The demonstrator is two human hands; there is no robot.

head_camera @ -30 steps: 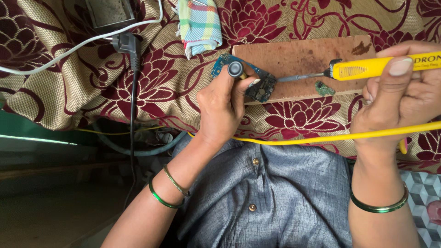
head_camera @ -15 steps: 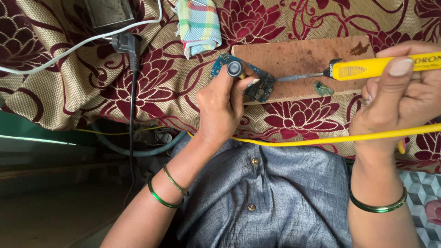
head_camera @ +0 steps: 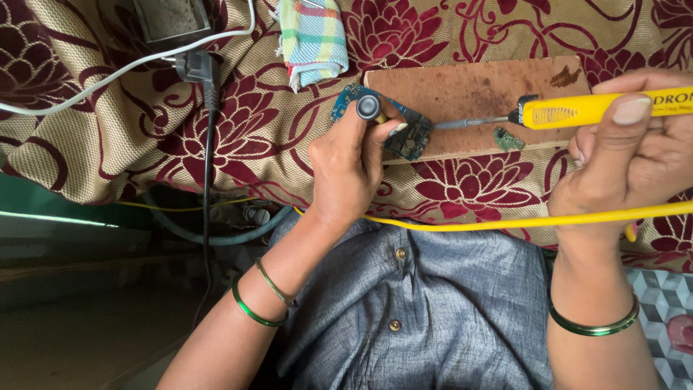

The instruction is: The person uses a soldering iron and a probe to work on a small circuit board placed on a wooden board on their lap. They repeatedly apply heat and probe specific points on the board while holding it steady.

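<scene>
While left hand (head_camera: pixel 346 162) pins blue circuit board (head_camera: pixel 404 133) on wooden board (head_camera: pixel 476 90), fingers clamped on small dark round-capped tool (head_camera: pixel 369 107), right hand (head_camera: pixel 635 159) keeps grip closed round yellow soldering iron (head_camera: pixel 592 110). Iron tip points at circuit board edge; contact unclear. Small green chip (head_camera: pixel 509 139) lies just beside, on wooden board. Yellow cord (head_camera: pixel 469 224) crosses floral cloth (head_camera: pixel 274 123). Checked rag (head_camera: pixel 314 36) above.

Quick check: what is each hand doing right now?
Left hand: closed, pinning the blue circuit board on the wooden board.
Right hand: closed around the yellow soldering iron.
</scene>
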